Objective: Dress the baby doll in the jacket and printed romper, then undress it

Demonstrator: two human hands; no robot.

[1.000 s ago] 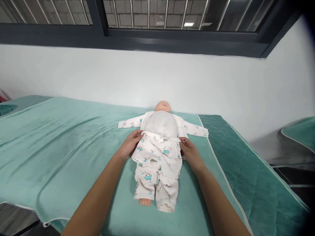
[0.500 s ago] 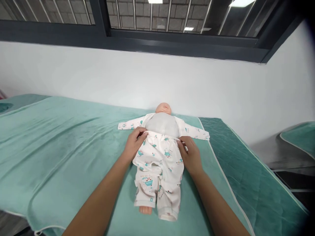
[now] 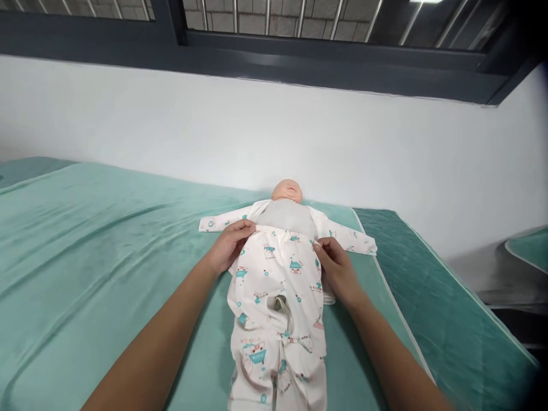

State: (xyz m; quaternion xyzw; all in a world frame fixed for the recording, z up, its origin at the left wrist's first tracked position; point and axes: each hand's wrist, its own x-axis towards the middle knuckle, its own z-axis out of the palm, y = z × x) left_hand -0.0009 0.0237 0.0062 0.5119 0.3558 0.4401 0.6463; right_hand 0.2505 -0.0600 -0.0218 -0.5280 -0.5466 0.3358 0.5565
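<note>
A baby doll (image 3: 287, 190) lies on its back with its head toward the wall. It wears a long-sleeved printed top (image 3: 351, 236), spread open over a grey torso (image 3: 286, 214). White baby pants (image 3: 274, 274) with teal and pink prints cover its hips and legs; a gap shows at the crotch. My left hand (image 3: 233, 242) pinches the waistband at its left end, and my right hand (image 3: 337, 265) pinches it at the right end. Between them the waistband is stretched across the doll's belly. The doll's feet are out of sight.
A light green sheet (image 3: 107, 245) lies under the doll, with folds on the left. Darker green quilted bedding (image 3: 411, 285) shows on the right. Behind stand a white wall (image 3: 180, 131) and a dark window frame (image 3: 274, 63) with metal bars beyond the glass.
The waistband is lifted and drawn a little higher up the belly, with both hands still on it. The view has tipped lower and closer, and the bare foot has left the picture.
</note>
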